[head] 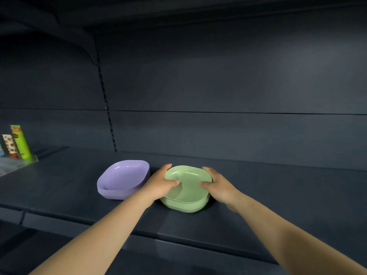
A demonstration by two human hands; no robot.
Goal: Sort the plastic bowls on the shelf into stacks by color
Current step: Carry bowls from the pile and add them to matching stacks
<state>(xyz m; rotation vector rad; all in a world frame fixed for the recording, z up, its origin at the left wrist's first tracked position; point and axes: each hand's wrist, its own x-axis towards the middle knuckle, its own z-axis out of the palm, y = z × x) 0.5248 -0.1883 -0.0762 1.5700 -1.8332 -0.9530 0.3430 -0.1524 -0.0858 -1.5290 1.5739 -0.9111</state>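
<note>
Hands meet on the green stack [186,192] in the head view, one on each side of it. The left hand [160,183] curls over the stack's left rim, thumb hooked down inside the top bowl and fingers wrapped round the outer wall toward the back. The right hand [217,185] mirrors it on the right rim, thumb tip pressed inside the bowl and fingers curved round the outside. Both hands grip the green bowls; the stack sits between them, its base resting on the shelf [278,195] or just above it, which cannot be told for sure. At least two green bowls are nested, the upper rim showing as a separate line above the lower one.

Just left of the left hand sits the purple stack [123,179], also nested bowls, flat on the same dark shelf and close beside the green one without clearly touching it. Both forearms reach in from the lower edge of the view.

Far to the left, on the neighbouring shelf section, stand a tall green can [20,141] and a shorter patterned can [10,145].
</note>
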